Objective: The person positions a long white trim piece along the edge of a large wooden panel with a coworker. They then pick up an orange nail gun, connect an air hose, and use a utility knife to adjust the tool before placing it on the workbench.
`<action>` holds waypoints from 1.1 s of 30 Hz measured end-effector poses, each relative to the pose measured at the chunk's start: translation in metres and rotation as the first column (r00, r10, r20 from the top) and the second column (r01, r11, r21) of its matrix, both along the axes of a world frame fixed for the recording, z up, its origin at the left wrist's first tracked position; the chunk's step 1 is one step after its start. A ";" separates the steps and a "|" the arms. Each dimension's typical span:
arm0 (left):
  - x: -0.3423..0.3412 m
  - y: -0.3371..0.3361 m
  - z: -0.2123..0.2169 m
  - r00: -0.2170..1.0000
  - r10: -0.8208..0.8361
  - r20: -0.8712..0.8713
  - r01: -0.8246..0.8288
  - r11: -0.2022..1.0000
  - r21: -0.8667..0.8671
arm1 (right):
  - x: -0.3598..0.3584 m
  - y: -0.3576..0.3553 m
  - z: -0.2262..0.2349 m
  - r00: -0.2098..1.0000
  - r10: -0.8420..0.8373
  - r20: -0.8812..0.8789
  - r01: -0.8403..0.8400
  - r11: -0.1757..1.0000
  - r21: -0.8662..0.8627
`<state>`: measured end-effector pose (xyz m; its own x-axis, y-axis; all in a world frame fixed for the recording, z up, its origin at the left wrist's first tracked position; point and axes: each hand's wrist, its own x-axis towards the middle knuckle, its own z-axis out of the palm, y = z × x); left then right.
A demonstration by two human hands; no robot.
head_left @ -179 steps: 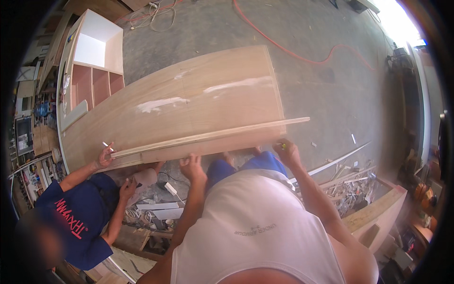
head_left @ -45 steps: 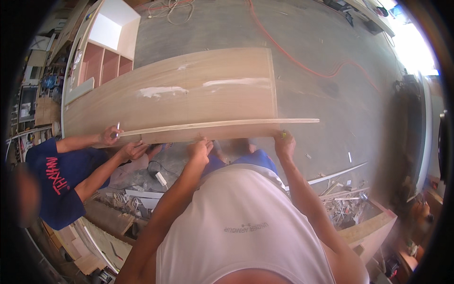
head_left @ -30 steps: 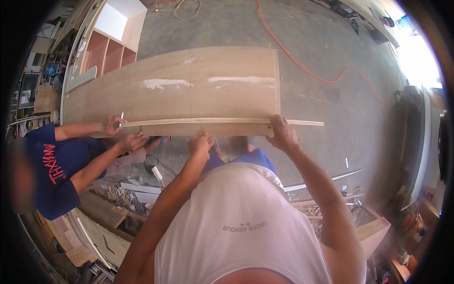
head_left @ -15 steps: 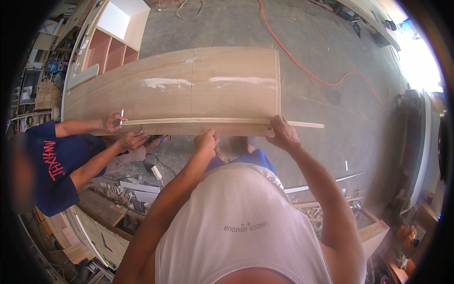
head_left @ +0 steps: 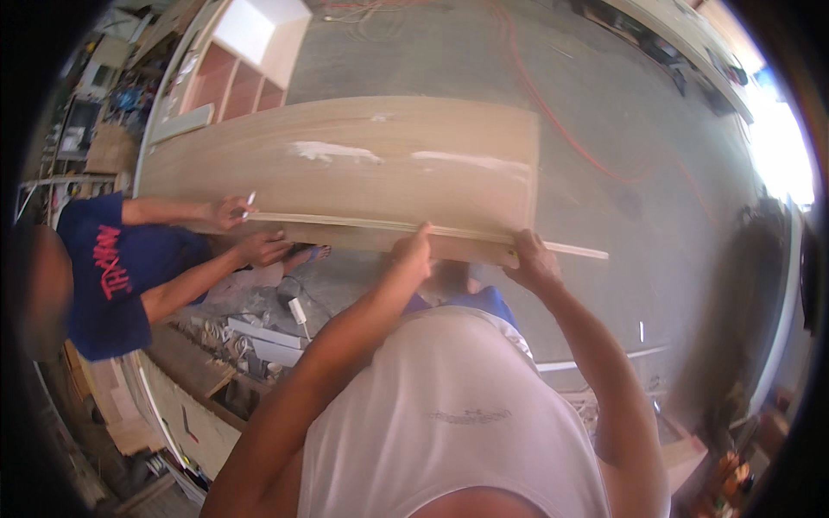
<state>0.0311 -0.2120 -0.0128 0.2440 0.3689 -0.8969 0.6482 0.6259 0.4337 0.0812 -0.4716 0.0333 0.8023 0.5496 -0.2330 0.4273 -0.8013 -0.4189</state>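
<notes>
Pressing my left hand and right hand, fingers curled, onto a thin wooden strip, I see it lying along the near edge of the big board.

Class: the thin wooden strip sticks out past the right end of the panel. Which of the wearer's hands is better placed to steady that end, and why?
Probably the right hand: it rests on the wooden strip beside the panel corner, near the overhang. The left hand sits further left, mid-strip.
</notes>
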 end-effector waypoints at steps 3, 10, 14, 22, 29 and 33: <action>0.001 -0.001 0.011 0.991 -0.111 -0.080 0.114 0.992 0.047 | 0.004 -0.003 0.001 0.999 0.029 -0.036 -0.030 0.999 -0.014; -0.001 -0.006 0.004 0.965 -0.096 -0.243 0.142 0.974 0.179 | 0.071 0.060 0.012 0.979 0.003 -0.206 0.104 0.855 0.507; 0.001 -0.009 0.007 0.974 -0.157 -0.161 0.187 0.962 0.197 | 0.094 0.163 0.007 0.962 0.065 -0.267 0.143 0.713 0.687; -0.015 -0.015 -0.068 0.999 -0.041 -0.003 0.041 0.993 0.111 | 0.063 0.369 -0.008 0.774 0.343 -0.533 -0.016 0.851 0.525; -0.003 -0.020 -0.023 0.993 -0.119 -0.004 0.118 0.987 0.109 | 0.041 0.461 -0.024 0.754 0.476 -0.452 -0.139 0.788 0.599; -0.003 -0.016 -0.011 0.980 -0.176 -0.097 0.191 0.966 0.174 | 0.050 0.442 -0.015 0.716 0.577 -0.394 -0.377 0.794 0.477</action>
<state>0.0282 -0.2282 -0.0240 0.2527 0.4827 -0.8386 0.7819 0.4086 0.4708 0.1314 -0.0298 0.0187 0.2299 0.9438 -0.2374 0.3619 -0.3094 -0.8794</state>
